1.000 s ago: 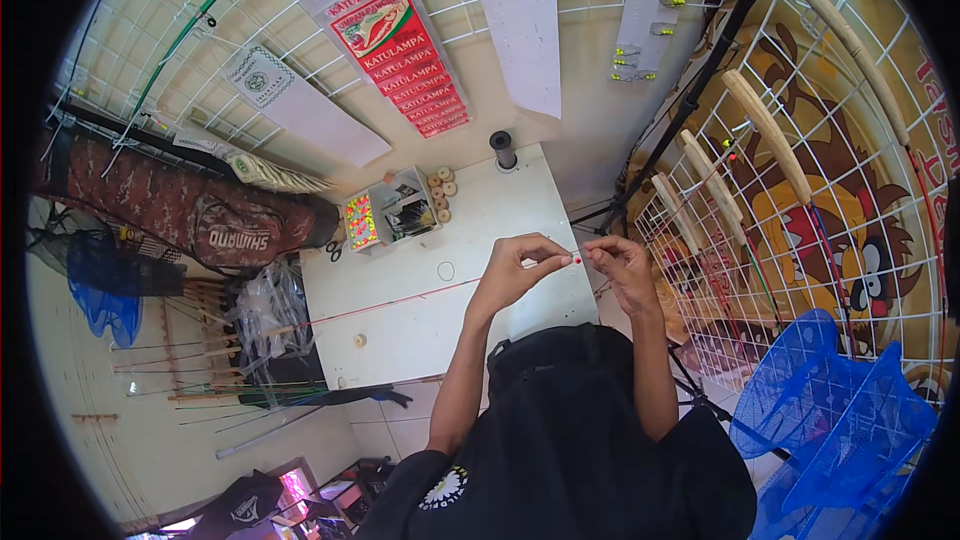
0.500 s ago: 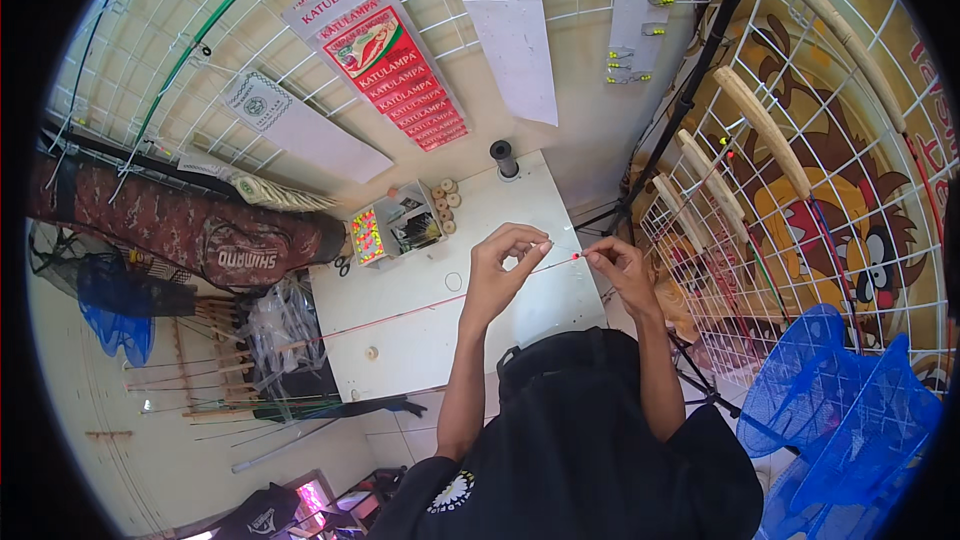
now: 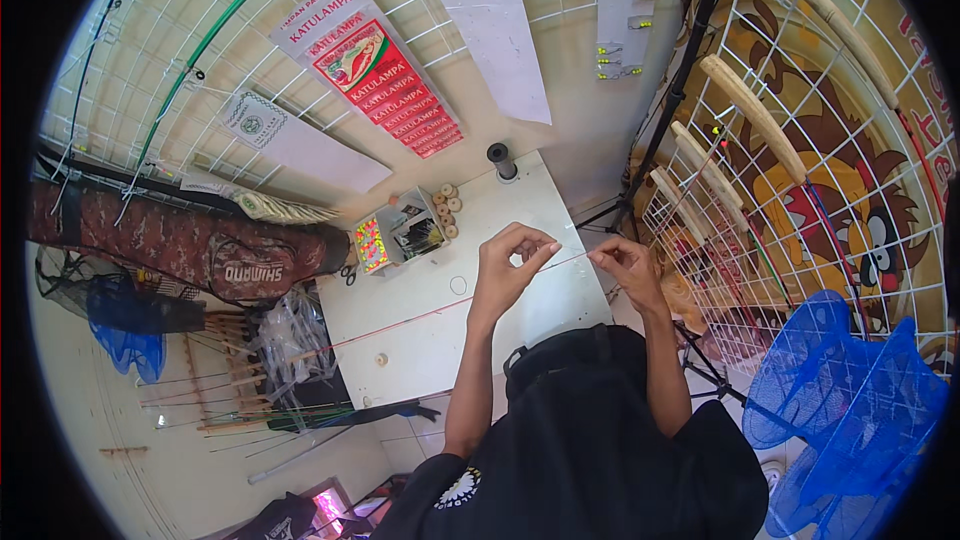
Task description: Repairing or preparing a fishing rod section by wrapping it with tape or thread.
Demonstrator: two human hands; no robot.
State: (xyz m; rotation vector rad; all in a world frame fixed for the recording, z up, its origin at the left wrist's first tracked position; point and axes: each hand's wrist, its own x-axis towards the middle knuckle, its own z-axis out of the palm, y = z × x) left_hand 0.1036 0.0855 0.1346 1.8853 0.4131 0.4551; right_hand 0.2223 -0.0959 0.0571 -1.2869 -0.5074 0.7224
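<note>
A thin red fishing rod (image 3: 405, 321) runs slantwise above the white table, past my left hand to my right hand. The thumb and forefinger of my left hand (image 3: 508, 270) are pinched just above the rod; what lies between the fingertips is too small to make out. My right hand (image 3: 632, 272) has its fingertips closed on the rod's thin end. The small red bead or float seen near there earlier does not show now; the right fingers may hide it. A thin dark ring (image 3: 458, 285) is on the table beside my left hand.
On the white table (image 3: 430, 355) are a box of bright floats and packets (image 3: 408, 235), several round wooden pieces (image 3: 448, 210), a dark cylinder (image 3: 502, 160) and a pale ring (image 3: 381, 360). A camouflage rod bag (image 3: 180, 245) lies left; wooden-handled rods (image 3: 750, 115) and blue nets (image 3: 840, 390) hang right.
My right hand has shifted slightly right, and the red bead by its fingertips has gone from sight. My left hand keeps its pinch. The whole view has moved a little.
</note>
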